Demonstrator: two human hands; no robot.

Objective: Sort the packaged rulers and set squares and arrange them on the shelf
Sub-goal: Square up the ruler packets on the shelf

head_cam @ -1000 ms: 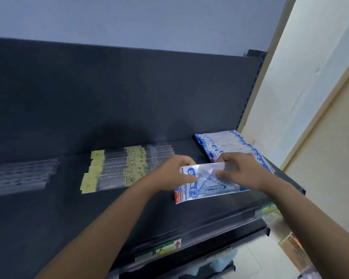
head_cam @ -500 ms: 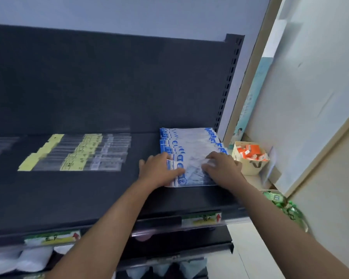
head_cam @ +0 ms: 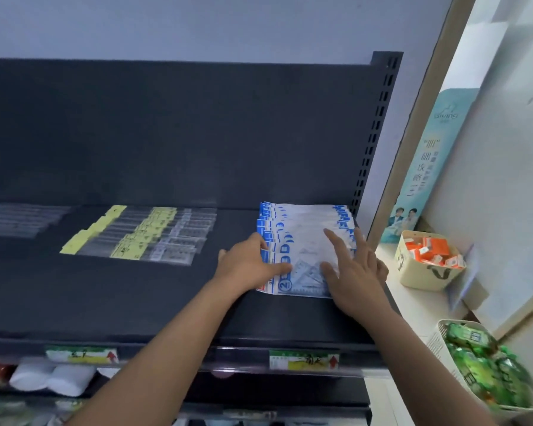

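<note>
- Two price tags sit on the front rail of the shelf, nearest me and under my forearms.
- Just past them, my left hand rests against the left edge of the top packet, with the thumb laid across it. My right hand is spread wide, fingers straight, and presses down flat. Neither hand grips anything.
- A second ago I had that packet pinched between both hands, in front of the pile. Now it lies on the set-square stack at the right end of the shelf, and my fingers have uncurled.
- I judge this packet placed. What is left is to nudge its edges flush with the ones below.
- Farther left, the yellow-labelled rulers lie in a fanned row, well apart from the stack.
- Farthest left, the clear-sleeved rulers are too blurred to count.
</note>
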